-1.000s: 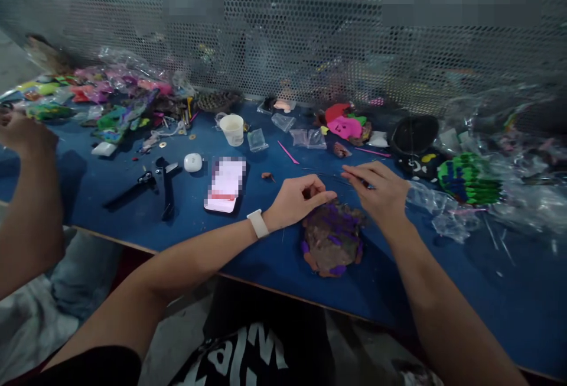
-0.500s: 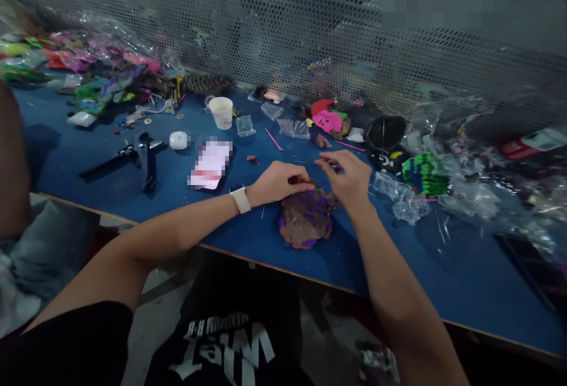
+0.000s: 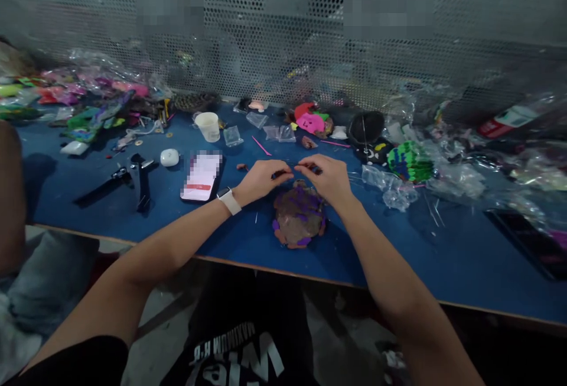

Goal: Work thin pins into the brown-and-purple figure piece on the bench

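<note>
A brown and purple beaded piece (image 3: 297, 220) lies on the blue table (image 3: 452, 256) just in front of me. Both hands hover right behind it, close together. My left hand (image 3: 259, 178), with a white watch on its wrist, has its fingers pinched on a small dark bit. My right hand (image 3: 326, 178) is pinched too, on something thin and dark that I cannot make out. The fingertips of the two hands almost meet above the piece's far edge.
A phone (image 3: 201, 177), a white earbud case (image 3: 169, 157), a black tool (image 3: 133, 176) and a paper cup (image 3: 208, 126) lie left of my hands. A green beaded piece (image 3: 410, 162) and clear bags (image 3: 390, 188) are right. Another person's arm (image 3: 11, 197) is at far left.
The view has shifted a little. My two hands have drawn closer together above the beaded piece, both still pinched.
</note>
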A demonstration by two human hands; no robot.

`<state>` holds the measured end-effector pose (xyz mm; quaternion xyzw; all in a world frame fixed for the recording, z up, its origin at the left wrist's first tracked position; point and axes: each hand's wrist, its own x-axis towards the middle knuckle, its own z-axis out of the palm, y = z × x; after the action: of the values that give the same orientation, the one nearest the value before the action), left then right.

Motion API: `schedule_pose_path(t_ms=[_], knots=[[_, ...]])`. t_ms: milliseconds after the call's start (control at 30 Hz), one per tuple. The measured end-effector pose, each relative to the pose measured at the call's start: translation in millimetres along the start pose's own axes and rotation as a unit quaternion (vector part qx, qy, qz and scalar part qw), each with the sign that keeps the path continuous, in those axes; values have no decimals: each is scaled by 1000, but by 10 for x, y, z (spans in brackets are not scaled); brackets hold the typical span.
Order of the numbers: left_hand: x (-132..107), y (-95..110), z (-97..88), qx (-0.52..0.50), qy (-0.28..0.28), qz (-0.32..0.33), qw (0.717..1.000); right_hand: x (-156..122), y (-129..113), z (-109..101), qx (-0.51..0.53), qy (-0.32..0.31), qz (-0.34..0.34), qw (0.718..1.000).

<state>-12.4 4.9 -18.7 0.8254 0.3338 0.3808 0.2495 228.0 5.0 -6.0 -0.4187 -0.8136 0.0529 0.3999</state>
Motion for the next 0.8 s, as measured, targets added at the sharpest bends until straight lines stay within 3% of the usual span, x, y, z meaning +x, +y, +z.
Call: schedule_pose_path(t_ms=[133, 367, 467, 533, 667, 800], knots=[[8, 19, 2, 32, 9, -17, 999, 0, -49, 3, 15, 9, 11, 1000], [-84, 243, 60, 189, -82, -83, 975, -24, -50, -53, 41, 17, 10, 999], [-155, 384, 124, 226, -111, -77, 965, -28, -203, -136, 81, 27, 55, 995], [-197, 449, 179, 227, -119, -74, 964, -66, -384, -205, 113, -1, 83, 990], [-218, 452, 246, 189, -109, -78, 973, -380, -732, -378, 73, -103, 83, 989], [-160, 373, 211, 46, -72, -114, 990, -956, -792, -569, -107, -70, 122, 984]])
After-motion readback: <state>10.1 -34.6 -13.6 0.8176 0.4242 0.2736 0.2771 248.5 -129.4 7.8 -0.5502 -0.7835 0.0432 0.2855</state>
